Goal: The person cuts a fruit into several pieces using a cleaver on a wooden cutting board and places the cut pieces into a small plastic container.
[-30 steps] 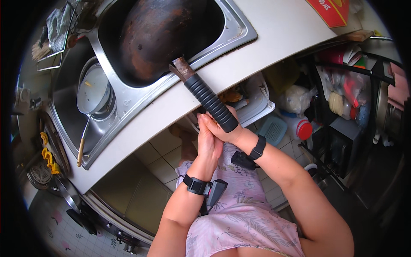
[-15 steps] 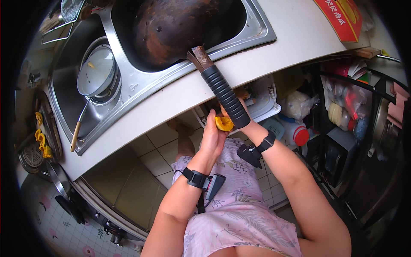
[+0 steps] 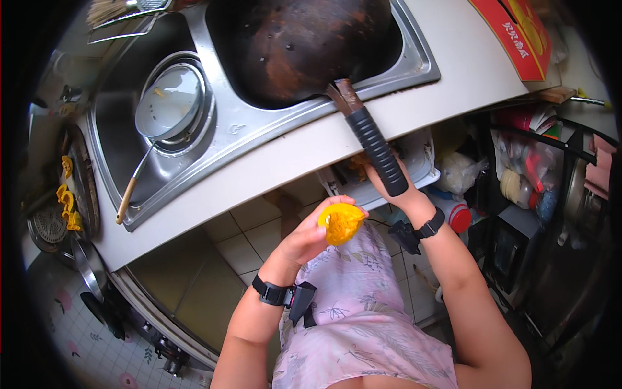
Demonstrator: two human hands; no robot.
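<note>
My left hand (image 3: 306,235) is closed round a hollowed piece of yellow-orange pumpkin (image 3: 343,223), its scooped inner side facing up. My right hand (image 3: 411,198) is past the counter's front edge, above a white bin (image 3: 424,155) with orange scraps (image 3: 357,170) in it. The black ribbed handle (image 3: 377,150) of a large wok covers most of the right hand's fingers, so I cannot see what they hold. The dark, rust-patched wok (image 3: 311,52) lies in the right sink basin, its handle sticking out over the counter edge.
In the left basin, a light pan (image 3: 170,107) with a wooden-tipped handle rests on a metal bowl. Curled pumpkin pieces (image 3: 67,201) lie on a board at far left. A red box (image 3: 515,39) stands on the counter at right, above a black rack (image 3: 570,129) holding bags.
My left hand has drawn back toward me with the pumpkin piece, turning its hollow upward. My right hand has moved apart from it, toward the bin. The whole view has shifted slightly.
</note>
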